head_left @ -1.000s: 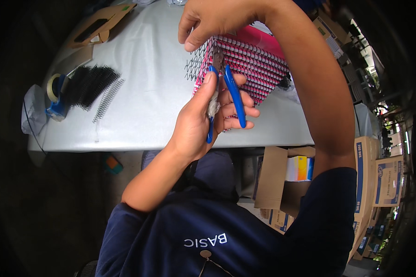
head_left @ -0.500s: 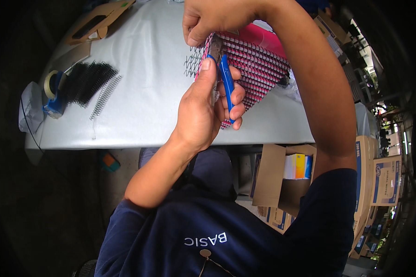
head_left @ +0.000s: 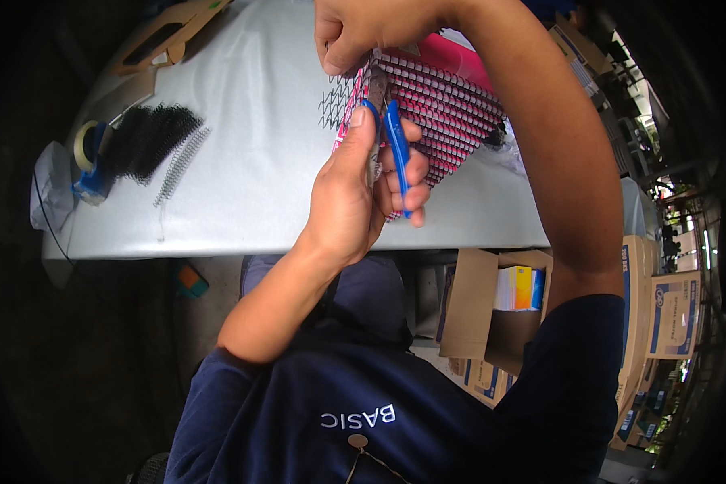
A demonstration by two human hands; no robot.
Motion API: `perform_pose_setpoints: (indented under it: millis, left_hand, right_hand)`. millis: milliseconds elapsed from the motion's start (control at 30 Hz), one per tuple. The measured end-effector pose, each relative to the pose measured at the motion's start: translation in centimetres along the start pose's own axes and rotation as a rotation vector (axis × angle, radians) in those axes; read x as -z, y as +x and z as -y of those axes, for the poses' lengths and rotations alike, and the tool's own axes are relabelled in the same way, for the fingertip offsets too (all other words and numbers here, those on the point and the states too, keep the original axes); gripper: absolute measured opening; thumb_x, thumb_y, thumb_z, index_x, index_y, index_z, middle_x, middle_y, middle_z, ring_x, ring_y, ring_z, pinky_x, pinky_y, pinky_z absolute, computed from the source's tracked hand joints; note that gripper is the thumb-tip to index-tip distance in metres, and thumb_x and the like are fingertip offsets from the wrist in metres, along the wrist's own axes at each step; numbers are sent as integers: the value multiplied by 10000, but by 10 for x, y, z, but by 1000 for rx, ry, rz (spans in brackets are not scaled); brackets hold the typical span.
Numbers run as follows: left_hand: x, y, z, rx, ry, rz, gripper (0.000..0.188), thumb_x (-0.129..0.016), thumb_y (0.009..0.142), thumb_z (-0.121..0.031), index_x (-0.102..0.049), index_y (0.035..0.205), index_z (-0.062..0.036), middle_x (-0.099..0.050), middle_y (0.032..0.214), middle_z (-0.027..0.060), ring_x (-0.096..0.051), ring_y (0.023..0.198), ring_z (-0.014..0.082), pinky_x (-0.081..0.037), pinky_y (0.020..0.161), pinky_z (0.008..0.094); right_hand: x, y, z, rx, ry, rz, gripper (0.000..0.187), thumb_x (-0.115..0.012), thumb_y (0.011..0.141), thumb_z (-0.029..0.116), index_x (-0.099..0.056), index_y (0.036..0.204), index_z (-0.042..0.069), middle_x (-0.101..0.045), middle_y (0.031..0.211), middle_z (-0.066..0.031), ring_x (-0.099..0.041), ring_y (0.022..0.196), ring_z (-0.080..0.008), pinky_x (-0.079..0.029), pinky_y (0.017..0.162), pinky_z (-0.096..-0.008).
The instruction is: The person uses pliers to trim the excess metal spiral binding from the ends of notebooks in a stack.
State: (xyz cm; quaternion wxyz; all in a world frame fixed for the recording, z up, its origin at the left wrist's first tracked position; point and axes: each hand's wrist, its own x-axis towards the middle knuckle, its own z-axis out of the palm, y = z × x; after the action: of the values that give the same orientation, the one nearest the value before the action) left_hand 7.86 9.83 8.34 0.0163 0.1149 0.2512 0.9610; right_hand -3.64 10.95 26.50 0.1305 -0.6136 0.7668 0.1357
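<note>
At the frame's upper centre, a person's left grip (head_left: 343, 189) wraps blue-handled pliers (head_left: 394, 133), tips angled up at a stack of pink coil-bound notebooks (head_left: 452, 105) on the desk (head_left: 250, 161), likely to reach the wire ends (head_left: 329, 105). The right grip (head_left: 379, 24) curls by the stack's corner, perhaps steadying it; I cannot tell whether it pinches a wire.

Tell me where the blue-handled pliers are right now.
In the head view, the blue-handled pliers are in the left hand, above picture centre, just below the right hand, by the pink spiral-bound stack.
</note>
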Motion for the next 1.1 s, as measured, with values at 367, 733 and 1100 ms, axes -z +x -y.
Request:
perform_pose_setpoints:
  millis: [367,733,1100]
  left_hand:
    - [-22,4,7,-2,55,-275,592,-216,973,-529,-450,1154,-17,-559,846,127,-602,750,257,-538,699,412]
    - [-18,-2,12,2,45,-250,581,-245,971,-536,-465,1139,-25,-590,830,109,-630,733,232,-550,690,384]
    - [9,-11,14,10,11,-71,585,-218,977,-522,-449,1178,-23,-601,914,137,-632,851,266,-537,751,397]
  right_hand:
    - [-12,8,-10,-8,-33,-10,255,-650,689,243,-699,851,52,-687,818,-124,-633,750,-250,-484,681,-376]
    - [-17,16,-6,34,-122,23,252,-643,675,214,-698,851,43,-681,843,-149,-635,786,-285,-488,714,-389]
    - [-27,27,-7,68,-169,-3,228,-651,667,214,-694,804,37,-679,820,-152,-640,765,-298,-492,696,-397]
